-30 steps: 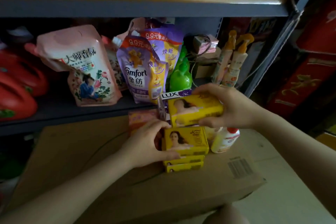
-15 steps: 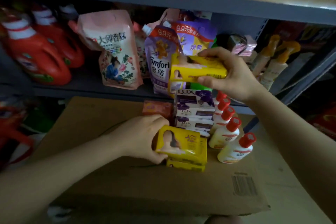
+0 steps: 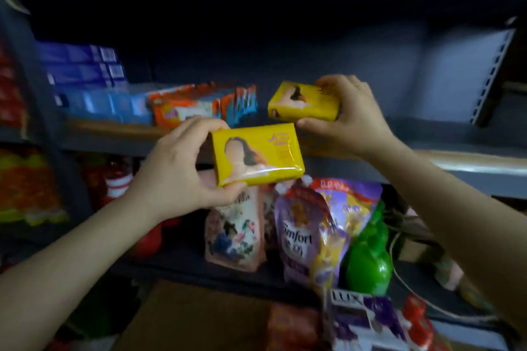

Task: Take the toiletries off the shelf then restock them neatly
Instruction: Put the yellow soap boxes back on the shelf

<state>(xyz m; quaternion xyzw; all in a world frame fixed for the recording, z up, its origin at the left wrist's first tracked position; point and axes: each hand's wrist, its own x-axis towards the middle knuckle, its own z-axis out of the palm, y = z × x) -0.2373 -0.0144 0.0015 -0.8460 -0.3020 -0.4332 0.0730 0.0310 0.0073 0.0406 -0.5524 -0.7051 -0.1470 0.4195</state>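
My left hand (image 3: 176, 168) grips a yellow soap bar (image 3: 256, 154) in front of the upper shelf's front edge (image 3: 467, 162). A second yellow soap bar (image 3: 303, 102) is held higher and further in by my right hand (image 3: 348, 117), over the bare right part of that shelf. Orange and blue packets (image 3: 185, 108) and blue boxes (image 3: 82, 71) lie on the shelf's left part. Purple Lux soap boxes (image 3: 362, 319) and red-capped bottles (image 3: 419, 319) stand on the cardboard box (image 3: 194, 319) at the bottom.
On the lower shelf stand a pink refill pouch (image 3: 236, 234), purple Comfort pouches (image 3: 310, 236), a green bottle (image 3: 370, 259) and red detergent jugs (image 3: 119, 179). A perforated metal upright (image 3: 493, 71) bounds the upper shelf at right. The view is blurred.
Both hands have risen from the cardboard box to the upper shelf, each with a yellow soap bar. The view has tilted up, revealing that shelf.
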